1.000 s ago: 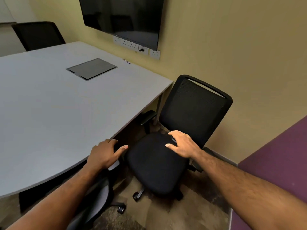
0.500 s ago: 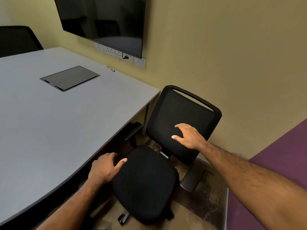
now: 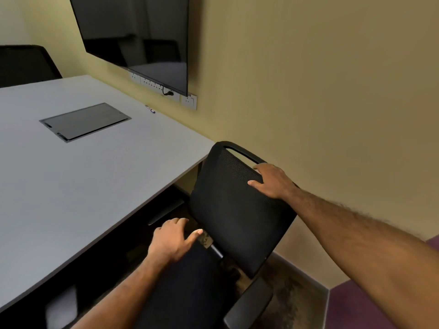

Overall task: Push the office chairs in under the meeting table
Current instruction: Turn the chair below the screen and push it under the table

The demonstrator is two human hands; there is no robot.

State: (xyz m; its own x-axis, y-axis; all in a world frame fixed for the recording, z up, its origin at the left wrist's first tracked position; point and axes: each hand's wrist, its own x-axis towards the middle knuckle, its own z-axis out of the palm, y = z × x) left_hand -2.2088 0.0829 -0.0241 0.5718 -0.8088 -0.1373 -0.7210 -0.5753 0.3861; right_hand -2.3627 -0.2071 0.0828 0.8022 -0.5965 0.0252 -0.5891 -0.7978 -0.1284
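A black mesh-backed office chair [image 3: 232, 210] stands at the corner of the grey meeting table [image 3: 83, 176], its seat partly beside the table edge. My right hand [image 3: 270, 181] grips the upper right edge of the chair's backrest, fingers over the top by the handle slot. My left hand [image 3: 171, 238] rests palm down on the near rear part of the seat, fingers slightly spread. One armrest [image 3: 249, 305] shows at the lower right; the other [image 3: 166, 210] sits under the table edge. The chair's base is hidden.
A second black chair [image 3: 26, 65] stands at the table's far side. A dark screen [image 3: 135, 36] and wall sockets [image 3: 187, 100] hang on the yellow wall close behind the chair. A cable hatch [image 3: 85, 122] and a pen [image 3: 150, 109] are on the tabletop. Purple wall at lower right.
My right hand rose from the seat to the backrest's top edge and took hold. My left hand shifted from the table side onto the seat. The chair turned and came nearer.
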